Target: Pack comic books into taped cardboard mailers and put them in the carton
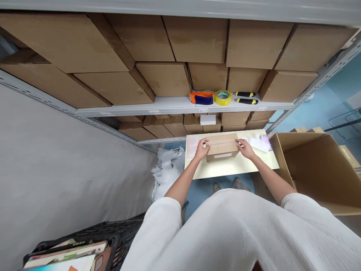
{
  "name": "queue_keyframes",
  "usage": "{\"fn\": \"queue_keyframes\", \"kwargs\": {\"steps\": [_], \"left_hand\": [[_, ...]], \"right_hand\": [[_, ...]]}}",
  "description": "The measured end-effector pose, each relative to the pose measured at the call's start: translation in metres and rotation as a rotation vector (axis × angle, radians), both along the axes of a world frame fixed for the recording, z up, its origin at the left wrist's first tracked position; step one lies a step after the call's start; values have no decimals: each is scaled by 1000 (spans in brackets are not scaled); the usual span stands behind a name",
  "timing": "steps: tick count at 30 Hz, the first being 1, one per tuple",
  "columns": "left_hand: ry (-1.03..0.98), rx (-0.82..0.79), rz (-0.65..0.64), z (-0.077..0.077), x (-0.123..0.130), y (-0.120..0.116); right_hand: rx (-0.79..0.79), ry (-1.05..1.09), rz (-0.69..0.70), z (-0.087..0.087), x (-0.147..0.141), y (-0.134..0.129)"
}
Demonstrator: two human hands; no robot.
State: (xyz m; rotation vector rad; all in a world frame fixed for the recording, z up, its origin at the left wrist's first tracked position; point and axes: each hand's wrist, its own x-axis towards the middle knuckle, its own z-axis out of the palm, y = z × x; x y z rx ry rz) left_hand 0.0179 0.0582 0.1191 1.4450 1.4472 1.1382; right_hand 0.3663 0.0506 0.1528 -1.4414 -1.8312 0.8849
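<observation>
A small cardboard box [222, 147] with closed top flaps and a white label on its near side sits on a pale yellow tabletop [214, 171]. A thin seam runs across its top from side to side. My left hand [202, 149] grips the box's left end, thumb and fingers curled at the top edge. At the opposite end, my right hand [244, 148] pinches the upper right corner near the seam. To the right of the box lie white papers [258, 144], partly blurred out, and a pale sheet [192, 146] lies on the left.
Cardboard boxes [194, 39] fill the shelves ahead. On the shelf edge lie an orange-and-blue tape dispenser [201, 98], a yellow tape roll [223, 98] and two utility knives [247, 101]. A large open carton [318, 169] stands right, a black crate [113, 241] lower left, white crumpled sheets [167, 169] left.
</observation>
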Motion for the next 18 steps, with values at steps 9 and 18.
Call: {"fn": "queue_keyframes", "kwargs": {"steps": [9,18], "left_hand": [[-3,-75,43,7,2,0],[-36,-93,102,4,4,4]], "right_hand": [[10,-3,-11,39,-9,36],[140,-35,127,119,-59,145]]}}
